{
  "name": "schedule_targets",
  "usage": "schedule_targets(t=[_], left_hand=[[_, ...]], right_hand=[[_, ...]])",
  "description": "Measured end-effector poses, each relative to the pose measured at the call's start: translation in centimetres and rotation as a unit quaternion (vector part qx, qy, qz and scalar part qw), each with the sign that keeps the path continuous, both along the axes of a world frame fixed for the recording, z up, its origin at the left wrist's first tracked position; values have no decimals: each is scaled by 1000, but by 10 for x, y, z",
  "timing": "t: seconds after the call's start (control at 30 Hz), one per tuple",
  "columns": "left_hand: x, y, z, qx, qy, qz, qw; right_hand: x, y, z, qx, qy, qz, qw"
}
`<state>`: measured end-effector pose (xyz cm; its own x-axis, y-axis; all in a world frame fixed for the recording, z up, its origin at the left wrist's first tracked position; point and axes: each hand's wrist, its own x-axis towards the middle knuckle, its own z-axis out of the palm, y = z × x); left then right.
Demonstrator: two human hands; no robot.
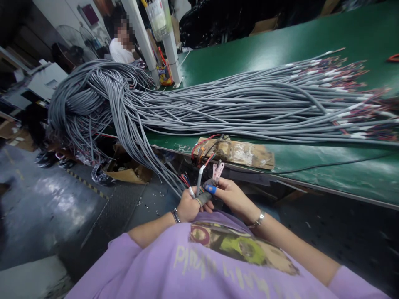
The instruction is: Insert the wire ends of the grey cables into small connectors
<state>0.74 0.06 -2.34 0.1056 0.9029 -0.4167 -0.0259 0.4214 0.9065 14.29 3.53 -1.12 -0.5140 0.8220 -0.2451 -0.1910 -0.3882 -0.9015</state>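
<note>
My left hand [188,207] is closed around several grey cables near the front of my body. Their stripped ends fan out in thin coloured wires [185,179] beside the fist. One grey cable [199,180] stands upright there, with a white band and red wires at its tip. My right hand [233,195], with blue tape on one digit, is closed at a pink clip [217,171] that looks like a clothes peg. A short dark grey sleeve-like piece [205,198] lies between the two hands. What the hidden fingers press on cannot be made out.
A large bundle of grey cables [218,104] stretches over the green table [262,45] and hangs off its left end. A taped cardboard piece [249,154] with small wires lies at the front edge. White posts [172,54] rise behind; a person [120,50] is further back.
</note>
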Motion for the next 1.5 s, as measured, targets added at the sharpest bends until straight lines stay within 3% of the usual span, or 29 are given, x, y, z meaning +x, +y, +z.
schedule_targets(t=[0.3,0.6,0.97,1.13,1.33,1.5], left_hand=[[2,-2,-4,19,-4,30,999],[1,-2,-4,22,-6,49,999],[1,-2,-4,15,-4,60,998],[1,-2,3,19,-7,75,997],[-5,0,13,40,-17,39,998],[-3,4,12,30,-48,-5,998]], right_hand=[[-9,-8,1,-36,45,-38,998],[0,-4,-14,-23,-23,-93,995],[1,-5,-11,-18,-41,-92,995],[2,-6,-19,-17,-34,-103,994],[15,-2,-28,-69,51,-95,992],[17,14,-12,-109,94,-102,984]])
